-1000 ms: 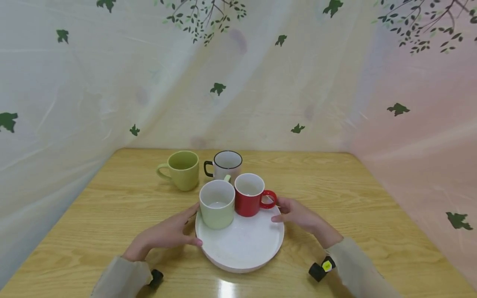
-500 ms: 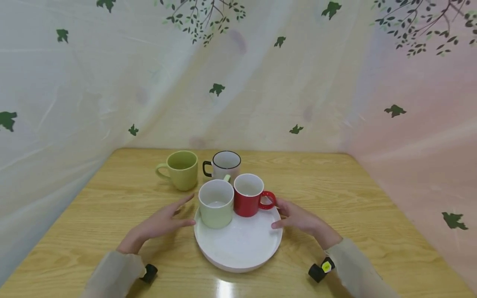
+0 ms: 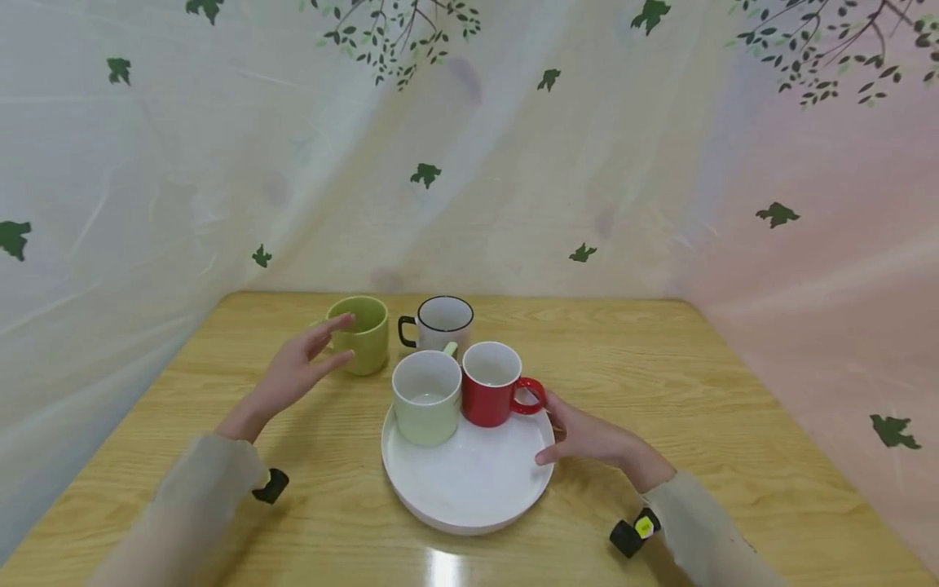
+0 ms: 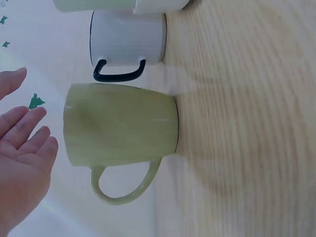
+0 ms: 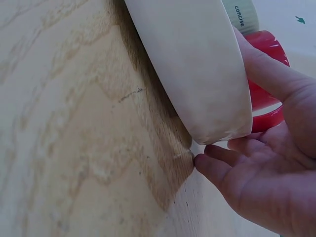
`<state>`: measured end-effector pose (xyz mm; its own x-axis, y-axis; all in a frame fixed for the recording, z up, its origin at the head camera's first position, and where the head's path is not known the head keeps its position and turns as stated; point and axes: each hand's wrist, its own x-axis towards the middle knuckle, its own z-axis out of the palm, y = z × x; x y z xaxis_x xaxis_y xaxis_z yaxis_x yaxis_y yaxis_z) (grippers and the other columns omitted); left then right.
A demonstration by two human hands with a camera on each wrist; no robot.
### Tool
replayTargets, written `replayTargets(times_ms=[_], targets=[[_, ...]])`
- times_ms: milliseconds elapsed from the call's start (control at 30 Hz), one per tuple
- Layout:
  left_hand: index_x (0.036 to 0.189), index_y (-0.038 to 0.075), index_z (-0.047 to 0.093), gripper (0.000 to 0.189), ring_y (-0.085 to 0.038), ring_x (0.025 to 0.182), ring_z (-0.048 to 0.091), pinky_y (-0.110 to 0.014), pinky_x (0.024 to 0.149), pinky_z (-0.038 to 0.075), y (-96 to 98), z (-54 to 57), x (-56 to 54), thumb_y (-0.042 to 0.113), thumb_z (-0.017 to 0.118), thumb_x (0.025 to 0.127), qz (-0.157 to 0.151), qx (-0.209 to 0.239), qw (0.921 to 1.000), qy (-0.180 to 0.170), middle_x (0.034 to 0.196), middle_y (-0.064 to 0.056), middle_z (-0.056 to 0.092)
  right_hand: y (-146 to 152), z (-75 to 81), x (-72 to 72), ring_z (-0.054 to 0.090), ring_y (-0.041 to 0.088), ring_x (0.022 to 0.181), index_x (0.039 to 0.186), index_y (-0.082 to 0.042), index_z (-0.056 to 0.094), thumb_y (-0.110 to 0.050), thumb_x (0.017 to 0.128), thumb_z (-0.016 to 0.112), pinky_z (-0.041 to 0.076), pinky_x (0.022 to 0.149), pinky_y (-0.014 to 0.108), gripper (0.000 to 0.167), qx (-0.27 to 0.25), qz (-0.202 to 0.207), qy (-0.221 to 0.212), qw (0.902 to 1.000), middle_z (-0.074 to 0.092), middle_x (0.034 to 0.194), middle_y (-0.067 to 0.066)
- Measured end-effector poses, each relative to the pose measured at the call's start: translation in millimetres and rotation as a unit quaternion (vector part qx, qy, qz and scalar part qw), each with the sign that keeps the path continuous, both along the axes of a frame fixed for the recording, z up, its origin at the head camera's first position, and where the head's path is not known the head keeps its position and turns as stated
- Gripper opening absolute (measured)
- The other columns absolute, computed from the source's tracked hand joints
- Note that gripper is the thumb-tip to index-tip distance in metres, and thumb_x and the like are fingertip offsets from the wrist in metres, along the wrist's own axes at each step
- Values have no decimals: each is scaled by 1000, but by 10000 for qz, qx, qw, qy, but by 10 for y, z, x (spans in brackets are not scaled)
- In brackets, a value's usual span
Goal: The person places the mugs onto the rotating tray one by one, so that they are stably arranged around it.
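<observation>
My left hand [image 3: 289, 375], fingers spread and holding nothing, is by the rim of an olive-green mug [image 3: 372, 349]. From the left wrist view, the mug [image 4: 121, 126] stands upright on the table, its handle pointing away from the other mugs. My right hand [image 3: 597, 436] holds the right edge of a round white tray [image 3: 477, 485], thumb over the rim and fingertips at the outer wall [image 5: 197, 74]. A pale green mug [image 3: 425, 420] and a red mug [image 3: 484, 405] stand side by side at the tray's back; the red handle overlaps my right fingers.
Behind the tray stands a white mug with a black rim [image 3: 438, 338] and black handle, right of the olive-green one. The wooden table [image 3: 631, 359] ends at a leaf-patterned cloth backdrop [image 3: 484, 220] behind and at the sides.
My left hand has let go of the tray's left edge and moved back and left to the olive-green mug. The right hand stays at the tray, its thumb a little lower along the rim.
</observation>
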<state>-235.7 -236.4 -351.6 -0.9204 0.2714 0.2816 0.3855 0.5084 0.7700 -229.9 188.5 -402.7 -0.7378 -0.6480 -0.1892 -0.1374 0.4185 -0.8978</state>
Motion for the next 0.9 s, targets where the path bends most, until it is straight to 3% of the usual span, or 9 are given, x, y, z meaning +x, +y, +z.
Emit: replayTargets(times_ms=[300, 533, 700, 900], targets=[[149, 1, 33, 64, -43, 146, 22, -58, 119, 22, -153, 83, -123, 20, 63, 95, 559, 69, 9984, -96, 157, -23, 29, 14, -13, -7, 14, 45, 148, 154, -9, 3, -14, 81, 77, 22, 117, 62, 104, -153, 117, -69, 9998, 12, 161, 18], [152, 2, 25, 76, -45, 147, 15, -60, 119, 18, -349, 45, -241, 34, 63, 94, 990, -31, 9945, -346, 159, -22, 22, 31, 4, -18, 13, 47, 147, 154, -8, 2, -16, 81, 78, 23, 116, 63, 105, 16, 222, -80, 9997, 13, 161, 19], [155, 5, 16, 84, -44, 148, 11, -59, 120, 16, -461, 24, -323, 40, 62, 94, 1013, -66, 9914, -831, 162, -18, 13, 31, 11, -18, 16, 46, 146, 154, -6, 3, -15, 82, 77, 23, 117, 60, 103, -19, 211, -128, 9997, 15, 160, 21], [155, 4, 13, 86, -40, 149, 14, -56, 121, 19, -530, 15, -389, 38, 63, 93, 836, 37, 9916, -990, 161, -19, 15, 34, 12, -30, 18, 46, 146, 153, -4, 4, -15, 82, 77, 24, 117, 60, 102, -40, 264, -40, 9996, 17, 159, 22]])
